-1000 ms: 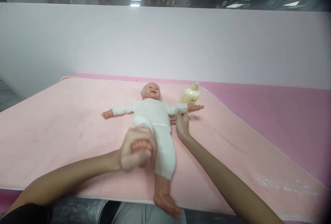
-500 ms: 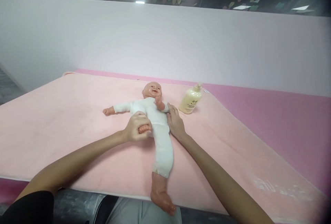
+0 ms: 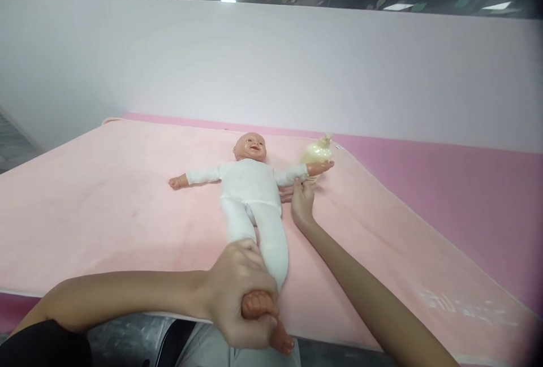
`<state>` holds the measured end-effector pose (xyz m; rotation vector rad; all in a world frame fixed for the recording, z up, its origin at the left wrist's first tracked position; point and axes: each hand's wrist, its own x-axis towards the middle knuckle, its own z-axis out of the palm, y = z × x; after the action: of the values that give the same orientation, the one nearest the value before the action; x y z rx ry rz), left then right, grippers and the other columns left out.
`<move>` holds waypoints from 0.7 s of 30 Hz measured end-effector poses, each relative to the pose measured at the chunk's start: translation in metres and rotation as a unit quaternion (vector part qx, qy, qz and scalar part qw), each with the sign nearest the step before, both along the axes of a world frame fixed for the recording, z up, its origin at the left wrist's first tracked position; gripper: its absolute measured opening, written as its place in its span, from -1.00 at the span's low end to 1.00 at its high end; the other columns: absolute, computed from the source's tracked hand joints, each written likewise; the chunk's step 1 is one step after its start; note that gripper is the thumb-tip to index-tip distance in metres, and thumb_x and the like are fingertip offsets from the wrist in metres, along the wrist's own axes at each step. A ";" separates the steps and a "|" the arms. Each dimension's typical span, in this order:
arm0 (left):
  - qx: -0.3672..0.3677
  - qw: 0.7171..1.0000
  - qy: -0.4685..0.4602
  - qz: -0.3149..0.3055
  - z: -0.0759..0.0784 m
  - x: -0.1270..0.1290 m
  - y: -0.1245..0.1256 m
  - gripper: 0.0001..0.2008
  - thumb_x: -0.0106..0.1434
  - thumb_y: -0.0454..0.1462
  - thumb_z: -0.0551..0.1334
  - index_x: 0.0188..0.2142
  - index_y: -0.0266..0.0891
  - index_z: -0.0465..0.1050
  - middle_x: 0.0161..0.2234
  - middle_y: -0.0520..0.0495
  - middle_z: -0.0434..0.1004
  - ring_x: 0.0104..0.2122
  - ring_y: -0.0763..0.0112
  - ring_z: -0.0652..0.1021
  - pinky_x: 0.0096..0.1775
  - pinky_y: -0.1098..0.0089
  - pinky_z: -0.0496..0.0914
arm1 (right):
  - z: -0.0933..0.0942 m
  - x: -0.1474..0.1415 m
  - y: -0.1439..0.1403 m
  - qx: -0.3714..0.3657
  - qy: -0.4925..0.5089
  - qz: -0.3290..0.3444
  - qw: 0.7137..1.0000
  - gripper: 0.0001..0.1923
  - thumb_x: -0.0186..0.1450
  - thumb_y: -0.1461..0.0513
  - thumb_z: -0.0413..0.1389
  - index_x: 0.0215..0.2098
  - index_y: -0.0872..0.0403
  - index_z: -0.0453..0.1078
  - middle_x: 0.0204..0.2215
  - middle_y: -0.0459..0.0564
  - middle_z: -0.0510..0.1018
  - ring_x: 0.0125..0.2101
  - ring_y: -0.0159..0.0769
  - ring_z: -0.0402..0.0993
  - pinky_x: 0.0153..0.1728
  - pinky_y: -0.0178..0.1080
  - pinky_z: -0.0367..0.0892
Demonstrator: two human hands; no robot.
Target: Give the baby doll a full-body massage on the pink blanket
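Head view, bald doll (image 3: 250, 186), white bodysuit, arms outstretched

The left hand (image 3: 244, 299) now draws the doll (image 3: 250, 186)'s leg straight (previously bent up); the doll's far arm lies outstretched again

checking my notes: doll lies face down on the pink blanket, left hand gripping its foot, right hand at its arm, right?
Not quite. The doll lies face up, its face toward the camera in the head view. The rest holds: it is on the pink blanket, the left hand grips its foot, and the right hand is at its arm.
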<state>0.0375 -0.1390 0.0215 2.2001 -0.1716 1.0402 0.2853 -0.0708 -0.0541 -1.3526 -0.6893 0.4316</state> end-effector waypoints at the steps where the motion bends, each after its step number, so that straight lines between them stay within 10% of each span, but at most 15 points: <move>1: 0.007 1.000 0.005 -0.003 -0.002 0.000 -0.002 -0.85 -0.06 -0.20 0.09 -0.64 -0.19 0.16 -0.78 0.09 0.21 -0.73 0.51 0.25 -0.46 0.32 0.18 | 0.000 0.001 0.000 0.001 0.019 -0.015 1.000 -0.60 0.23 -0.12 0.02 -0.27 0.02 0.19 -0.69 -0.17 0.37 -0.70 -0.30 0.33 -0.68 -0.26 0.32; 8: -0.038 0.999 -0.010 -0.020 0.040 -0.008 0.041 -0.67 0.20 -0.08 0.08 -0.58 -0.21 0.31 -0.64 -0.04 0.43 -0.58 0.39 0.41 -0.31 0.29 0.28 | 0.002 -0.003 -0.001 0.004 -0.039 -0.034 0.999 -0.63 0.27 -0.08 -0.01 -0.20 0.03 0.17 -0.57 -0.14 0.42 -0.67 -0.34 0.35 -0.65 -0.29 0.32; 14: -0.067 0.994 0.052 0.065 0.015 0.009 0.107 -0.68 0.17 -0.09 0.15 -0.56 -0.25 0.40 -0.57 -0.06 0.48 -0.49 0.35 0.43 -0.20 0.28 0.28 | 0.003 -0.007 -0.002 -0.047 -0.334 0.034 0.941 -0.60 0.25 0.10 0.01 0.03 0.01 0.35 -0.10 0.07 0.42 -0.29 -0.25 0.41 -0.21 -0.14 0.37; 21: -0.225 0.973 -0.041 0.023 0.037 0.000 0.089 -0.70 0.16 -0.16 0.14 -0.62 -0.29 0.36 -0.66 -0.06 0.40 -0.59 0.39 0.39 -0.46 0.38 0.26 | 0.000 -0.004 0.001 -0.004 -0.137 0.042 0.990 -0.59 0.23 0.03 0.04 -0.04 0.08 0.32 -0.48 -0.07 0.45 -0.58 -0.34 0.34 -0.58 -0.28 0.30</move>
<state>0.0380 -0.0502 0.0589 1.7598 0.0758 1.0750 0.2808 -0.0700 -0.0543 -1.4076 -0.9741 0.3186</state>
